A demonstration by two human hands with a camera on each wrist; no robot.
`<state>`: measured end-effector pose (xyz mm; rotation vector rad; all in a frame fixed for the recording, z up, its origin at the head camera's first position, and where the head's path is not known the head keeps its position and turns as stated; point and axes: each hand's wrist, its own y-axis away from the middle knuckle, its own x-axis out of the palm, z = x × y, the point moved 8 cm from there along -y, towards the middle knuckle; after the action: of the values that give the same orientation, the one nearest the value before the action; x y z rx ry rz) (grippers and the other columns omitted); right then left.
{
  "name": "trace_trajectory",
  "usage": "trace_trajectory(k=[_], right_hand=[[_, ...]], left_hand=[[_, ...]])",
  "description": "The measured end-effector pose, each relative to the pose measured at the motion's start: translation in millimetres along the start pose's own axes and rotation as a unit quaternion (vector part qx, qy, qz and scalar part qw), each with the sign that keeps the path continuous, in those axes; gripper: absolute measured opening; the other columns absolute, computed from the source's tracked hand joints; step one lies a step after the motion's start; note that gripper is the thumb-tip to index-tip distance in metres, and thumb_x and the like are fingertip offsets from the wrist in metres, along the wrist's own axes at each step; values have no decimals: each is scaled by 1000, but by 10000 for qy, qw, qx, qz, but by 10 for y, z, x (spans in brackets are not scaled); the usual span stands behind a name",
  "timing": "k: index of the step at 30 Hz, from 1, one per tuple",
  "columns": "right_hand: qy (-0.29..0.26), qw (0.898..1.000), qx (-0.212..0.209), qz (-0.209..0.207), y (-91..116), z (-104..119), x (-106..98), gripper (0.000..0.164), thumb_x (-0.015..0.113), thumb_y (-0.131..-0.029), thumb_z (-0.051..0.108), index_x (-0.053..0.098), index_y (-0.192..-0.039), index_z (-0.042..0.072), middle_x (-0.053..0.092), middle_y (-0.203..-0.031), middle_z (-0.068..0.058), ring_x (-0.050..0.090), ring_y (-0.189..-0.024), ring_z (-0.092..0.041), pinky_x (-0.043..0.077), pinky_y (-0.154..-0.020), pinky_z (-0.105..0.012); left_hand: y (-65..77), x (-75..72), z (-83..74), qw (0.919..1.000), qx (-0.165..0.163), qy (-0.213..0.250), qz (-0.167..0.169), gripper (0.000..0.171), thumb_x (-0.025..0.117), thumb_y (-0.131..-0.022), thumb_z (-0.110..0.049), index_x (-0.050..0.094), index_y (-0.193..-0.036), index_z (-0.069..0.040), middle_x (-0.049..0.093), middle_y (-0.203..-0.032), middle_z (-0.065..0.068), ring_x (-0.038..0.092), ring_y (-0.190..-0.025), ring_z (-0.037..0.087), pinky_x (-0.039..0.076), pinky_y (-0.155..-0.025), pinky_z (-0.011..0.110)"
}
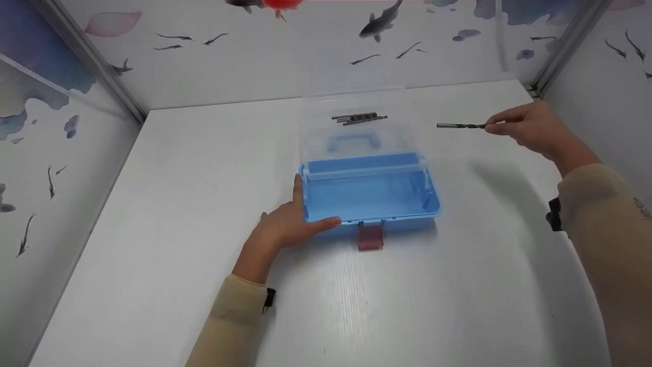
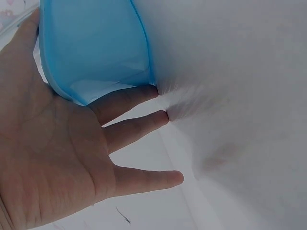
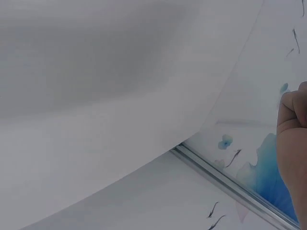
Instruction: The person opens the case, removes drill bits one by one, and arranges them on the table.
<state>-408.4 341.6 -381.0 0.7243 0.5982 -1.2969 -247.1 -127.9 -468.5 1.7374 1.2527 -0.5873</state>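
A clear-lidded box (image 1: 367,196) with a blue base stands on the white table, its lid (image 1: 316,137) swung back. My left hand (image 1: 288,221) rests against the box's left end, its thumb along the front rim. In the left wrist view, that hand's fingers are straight and spread beside the blue wall (image 2: 96,43). Off to the right of the box, my right hand (image 1: 542,130) pinches a drill bit (image 1: 461,125) by one end, holding it roughly level above the table. Only the edge of my right hand (image 3: 295,148) shows in the right wrist view; the bit is outside it.
Several drill bits (image 1: 360,118) lie in a bundle behind the box base, within the clear lid's outline. A blue handle (image 1: 354,140) is on the lid, and a red latch (image 1: 371,237) hangs at the front. Printed panels (image 1: 254,66) enclose the table's back and sides.
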Motion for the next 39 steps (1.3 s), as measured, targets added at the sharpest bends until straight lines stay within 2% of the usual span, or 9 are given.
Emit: trace_trajectory(k=[4, 7, 9, 15, 21, 27, 39], right_hand=[[113, 9998, 166, 16, 23, -106, 49, 46, 70, -100, 55, 78, -131, 22, 67, -140, -10, 58, -128, -31, 54, -104, -50], [-24, 9997, 234, 87, 23, -177, 101, 47, 69, -101, 54, 76, -133, 20, 59, -150, -22, 54, -135, -39, 48, -112, -64], [-150, 9995, 256, 101, 10, -225, 130, 45, 70, -101, 52, 77, -131, 20, 58, -150, -22, 53, -136, -38, 47, -113, -65], [-1, 9995, 173, 251, -22, -319, 180, 43, 68, -102, 50, 77, -131, 19, 56, -152, -27, 51, -136, -39, 46, -106, -57], [286, 9985, 169, 436, -22, -430, 263, 48, 67, -104, 44, 74, -135, 9, 54, -153, -32, 44, -146, -50, 39, -114, -68], [698, 9957, 100, 602, -19, -501, 380, 48, 65, -106, 39, 71, -136, 3, 54, -151, -36, 45, -143, -54, 42, -110, -70], [768, 9944, 69, 721, -47, -599, 525, 43, 66, -107, 36, 73, -134, 4, 55, -151, -35, 47, -143, -53, 43, -109, -68]], left_hand=[[-4, -5, -1, 10000, 8, 39, -19, 142, 63, -80, -90, -23, -169, -20, 45, -168, 15, 55, -148, 36, 24, -122, 78], [-2, -14, -4, 10000, 10, 53, -27, 141, 63, -80, -89, -22, -169, -20, 45, -168, 15, 55, -147, 36, 24, -122, 78], [3, -19, -10, 10000, 11, 29, -30, 142, 63, -80, -90, -23, -169, -20, 45, -168, 15, 56, -147, 36, 25, -122, 78], [14, -36, -16, 10000, 40, -67, -32, 142, 62, -80, -91, -25, -168, -20, 47, -167, 15, 56, -146, 34, 24, -122, 78], [2, -38, -12, 10000, 54, -31, -62, 142, 62, -80, -91, -23, -169, -20, 48, -166, 15, 58, -145, 34, 24, -122, 78], [-3, -25, -12, 10000, 51, -2, -42, 142, 63, -80, -90, -22, -169, -20, 48, -166, 16, 56, -146, 35, 23, -123, 78], [-4, -17, 0, 10000, 49, -19, -63, 141, 62, -80, -91, -22, -169, -20, 48, -166, 15, 57, -146, 34, 24, -123, 77]])
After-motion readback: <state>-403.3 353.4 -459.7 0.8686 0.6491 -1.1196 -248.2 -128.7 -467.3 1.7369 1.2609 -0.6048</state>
